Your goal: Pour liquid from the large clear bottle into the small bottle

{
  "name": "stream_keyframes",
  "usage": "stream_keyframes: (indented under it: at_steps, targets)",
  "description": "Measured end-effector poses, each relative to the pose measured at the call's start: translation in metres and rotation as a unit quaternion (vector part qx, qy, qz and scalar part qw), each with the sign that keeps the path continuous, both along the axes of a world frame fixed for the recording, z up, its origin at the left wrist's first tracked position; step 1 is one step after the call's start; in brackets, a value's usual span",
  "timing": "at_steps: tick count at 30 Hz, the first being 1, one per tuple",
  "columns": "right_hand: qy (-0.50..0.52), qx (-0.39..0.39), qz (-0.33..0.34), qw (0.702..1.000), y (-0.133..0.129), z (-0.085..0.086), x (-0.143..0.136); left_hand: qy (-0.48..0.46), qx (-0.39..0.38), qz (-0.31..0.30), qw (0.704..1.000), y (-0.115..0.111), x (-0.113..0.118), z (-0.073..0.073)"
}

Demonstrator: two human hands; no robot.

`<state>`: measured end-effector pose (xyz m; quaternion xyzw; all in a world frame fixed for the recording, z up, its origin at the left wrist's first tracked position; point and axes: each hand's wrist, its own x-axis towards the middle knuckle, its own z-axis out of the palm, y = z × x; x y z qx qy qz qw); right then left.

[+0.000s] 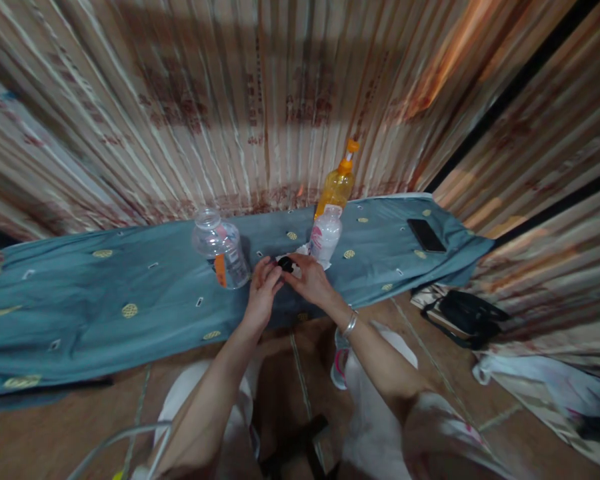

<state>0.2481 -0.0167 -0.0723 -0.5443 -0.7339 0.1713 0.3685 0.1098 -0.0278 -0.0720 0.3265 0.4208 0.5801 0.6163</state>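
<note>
Between my two hands, over the front part of the cloth-covered table, is a small black object. My left hand has its fingers closed against the object's left side. From the right, my right hand pinches it with thumb and fingers. White paper lies just behind my hands. A small clear bottle with a pink and white label stands on the paper's right part. To the left of my hands is a wide, open-topped clear plastic bottle with an orange label patch.
A yellow bottle with an orange pump top stands at the table's back, before a curtain. A black phone lies on the blue-green cloth at the right. On the floor are a black bag and a clear bottle.
</note>
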Motion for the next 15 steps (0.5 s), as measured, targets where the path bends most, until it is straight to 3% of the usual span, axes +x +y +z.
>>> stream_keyframes:
  at_steps: [4,7,12,15]
  targets:
    - [-0.046,0.011,0.029,0.998,-0.009,-0.001,0.002,-0.074,-0.045,-0.046,0.995,0.007,0.022,-0.005]
    - [-0.036,0.031,0.027,0.999,-0.017,0.01,0.011,-0.092,-0.059,-0.064,0.992,0.014,0.028,-0.004]
    - [0.079,0.055,-0.063,0.993,-0.025,0.04,0.057,-0.064,-0.05,-0.074,0.994,0.024,0.035,-0.003]
    - [0.137,0.057,-0.143,0.978,-0.017,0.036,0.09,-0.009,-0.018,-0.055,0.998,0.036,0.045,-0.006]
